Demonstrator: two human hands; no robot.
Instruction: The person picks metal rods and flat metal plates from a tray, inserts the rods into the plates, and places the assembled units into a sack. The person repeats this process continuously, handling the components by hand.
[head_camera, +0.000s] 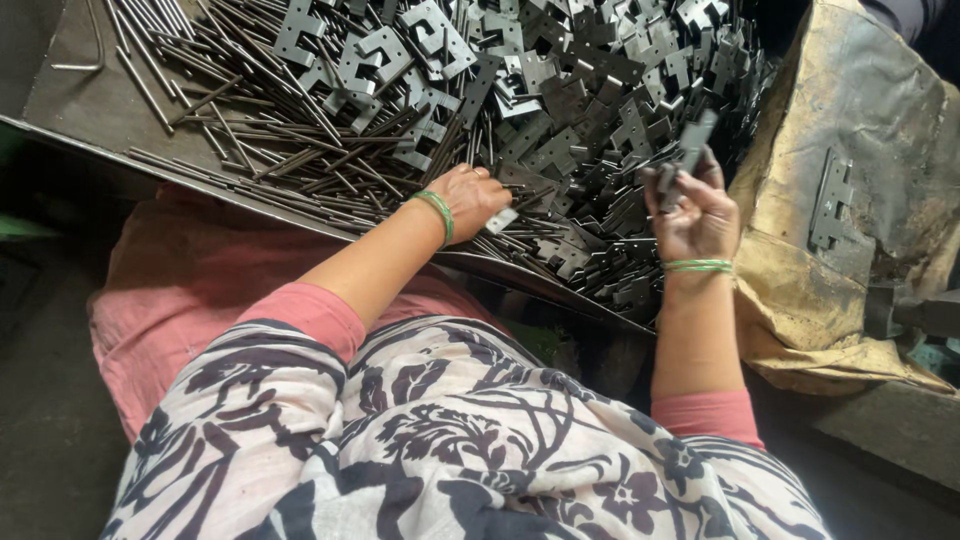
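Head view: a wide, shallow dark metal tray (70, 100) slopes across the top of the picture, heaped with flat grey stamped steel hinge leaves (560, 90) on the side toward the sack and thin grey steel rods (250, 130) on the other side. The person's right hand (692, 212), a green thread band at its wrist, is raised just over the near edge of the tray. Its fingers are pressed together around a small stack of grey hinge leaves (690, 150), which stands upright and tilted slightly, clear of the heap. The left hand (470, 198), with a green bangle, lies palm down on the rods at the near edge of the tray; its fingers are curled into the pile, and it cannot be told whether they pinch a rod or only rest on them.

The step in hand looks like pairing: leaves gathered in one hand while the other picks among the rods. A next move would likely call for drawing out a single rod cleanly from the tangle and lining it up with the curled knuckles of the held leaves.

Beside the tray lies a worn tan sack (860, 150) with one grey hinge piece (830, 205) lying flat on it.
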